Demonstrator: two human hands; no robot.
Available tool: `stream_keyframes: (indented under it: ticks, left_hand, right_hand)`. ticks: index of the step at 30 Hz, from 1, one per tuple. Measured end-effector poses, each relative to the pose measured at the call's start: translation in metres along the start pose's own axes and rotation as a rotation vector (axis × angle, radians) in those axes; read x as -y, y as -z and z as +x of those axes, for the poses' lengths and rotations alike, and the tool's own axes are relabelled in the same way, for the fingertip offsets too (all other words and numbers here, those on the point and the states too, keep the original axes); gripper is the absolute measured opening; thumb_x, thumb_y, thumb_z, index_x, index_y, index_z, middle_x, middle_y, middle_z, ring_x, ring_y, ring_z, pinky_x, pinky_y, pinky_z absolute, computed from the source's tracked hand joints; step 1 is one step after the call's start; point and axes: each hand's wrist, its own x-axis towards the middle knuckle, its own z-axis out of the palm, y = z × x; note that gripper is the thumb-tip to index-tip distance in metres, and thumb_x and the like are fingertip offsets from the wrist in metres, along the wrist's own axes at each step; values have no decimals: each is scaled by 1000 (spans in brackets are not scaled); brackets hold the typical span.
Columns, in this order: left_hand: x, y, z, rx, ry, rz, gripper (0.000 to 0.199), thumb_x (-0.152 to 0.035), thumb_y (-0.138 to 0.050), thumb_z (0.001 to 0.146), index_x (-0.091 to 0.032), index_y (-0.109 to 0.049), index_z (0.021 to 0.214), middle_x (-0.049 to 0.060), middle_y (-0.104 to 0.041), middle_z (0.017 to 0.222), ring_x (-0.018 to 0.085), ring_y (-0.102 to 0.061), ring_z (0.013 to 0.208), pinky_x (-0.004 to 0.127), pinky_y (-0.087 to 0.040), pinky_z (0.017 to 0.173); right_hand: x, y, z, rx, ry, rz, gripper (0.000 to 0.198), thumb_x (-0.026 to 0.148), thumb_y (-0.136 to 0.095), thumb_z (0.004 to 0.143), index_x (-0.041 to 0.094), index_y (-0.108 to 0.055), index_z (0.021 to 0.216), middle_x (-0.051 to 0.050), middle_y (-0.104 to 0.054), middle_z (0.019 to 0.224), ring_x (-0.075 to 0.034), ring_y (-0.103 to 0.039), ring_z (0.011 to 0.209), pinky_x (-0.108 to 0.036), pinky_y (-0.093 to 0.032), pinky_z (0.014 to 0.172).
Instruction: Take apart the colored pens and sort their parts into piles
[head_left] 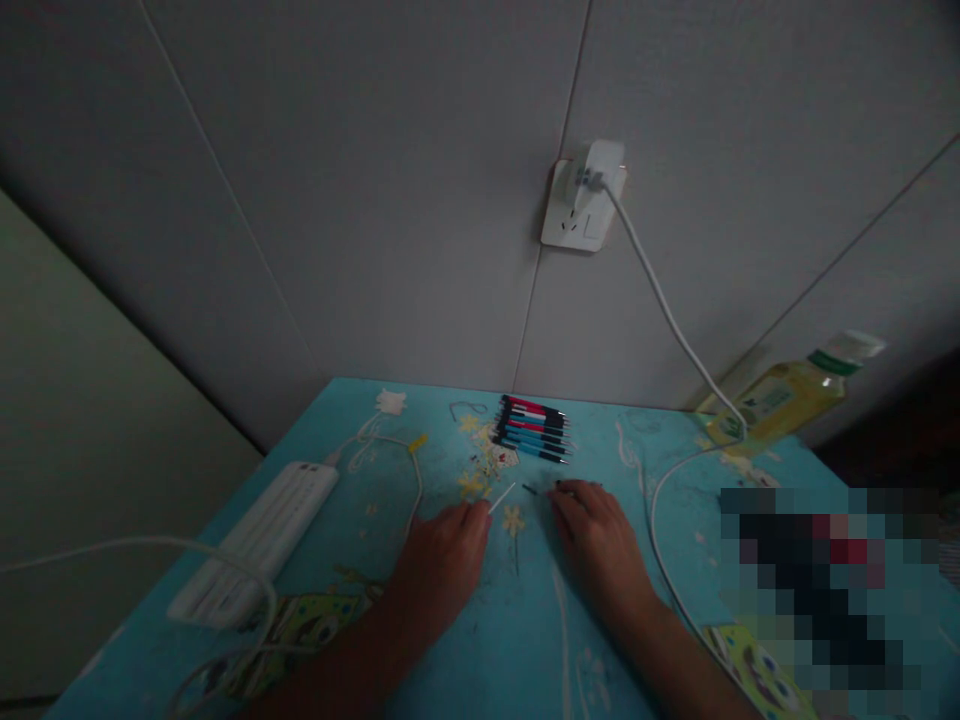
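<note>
Pinching on the left: the left grip (pixel 450 550) has its fingertips together, clamped on a thin white stick (pixel 503 497) that slants up and away to the right.
Right side: the right grip (pixel 600 535) rests low with its fingers curled; whether they are clamped on anything, I cannot tell.
Dark piece: a short, thin dark piece (pixel 529 490) shows just left of the right fingertips, between the two grips; it is too small to tell whether it is held.
Pens: a row of pens (pixel 532 432) in black, red and blue lies side by side beyond the gap between both grips, their metal tips to the right.
Tabletop: the blue, flower-printed tabletop (pixel 487 650) spreads beneath both grips.
White block: a long white block (pixel 259 540) lies to the left of the left grip, with a loose cord (pixel 150 542) passing over its near part.
Thin cable: a pale cable (pixel 418 480) curves across the surface just beyond the left grip.
Small white item: a small white item (pixel 391 402) lies far beyond the left grip, near the back edge.
Bottle: a clear bottle (pixel 787 400) of yellow liquid, with a green band at the neck, leans well beyond the right grip and to its right.
Charger: a white charger (pixel 602 160) sits in the wall socket (pixel 574 232), high above the right grip.
Charging cable: a white cable (pixel 660 290) hangs from it and loops down to the right of the right grip.
Blurred patch: whatever lies far right of the right grip is masked by pixels.
</note>
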Motion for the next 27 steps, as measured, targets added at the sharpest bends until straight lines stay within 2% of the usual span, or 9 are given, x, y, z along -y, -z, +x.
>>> stream_keyframes:
  ticks: [4,9,15,20,23,27]
  left_hand:
    - [1,-1,0,-20,20,-21,21,-20,-43,100,-22,-62,106,3,-71,84,19,-69,75,29,-48,67]
    - [5,-7,1,-59,28,-44,22,-22,-41,100,-21,-62,105,3,-71,83,19,-70,72,28,-49,64]
    - [5,-4,0,-60,7,-38,23,-21,-39,101,-21,-62,103,3,-71,82,19,-70,72,27,-48,63]
    - [5,-8,0,-67,19,-104,22,-21,-41,100,-22,-62,106,4,-72,85,17,-70,71,26,-48,65]
    - [6,-13,0,-90,31,-218,22,-21,-41,100,-22,-62,107,4,-72,90,16,-70,74,25,-50,70]
    - [6,-14,-3,-101,-30,-301,23,-23,-41,100,-23,-63,105,3,-73,92,17,-71,78,26,-51,74]
  right_hand:
    - [17,4,20,77,49,-69,21,17,-55,96,22,-70,109,-9,-68,104,-23,-60,93,-37,-45,86]
    - [28,-4,38,115,21,-102,14,19,-57,95,22,-71,96,-7,-68,91,-23,-60,89,-34,-42,79]
    - [31,-10,33,100,-28,-103,13,16,-58,93,21,-70,92,-7,-68,87,-23,-60,85,-34,-39,77]
    - [37,-5,27,69,-106,-89,15,16,-56,93,21,-69,97,-8,-68,87,-24,-61,88,-36,-40,80]
    - [47,1,20,35,-133,123,19,21,-51,97,21,-70,96,-7,-68,87,-22,-61,87,-35,-41,82]
    - [60,0,12,56,-140,673,23,24,-50,99,21,-72,94,-4,-70,88,-17,-63,81,-28,-46,78]
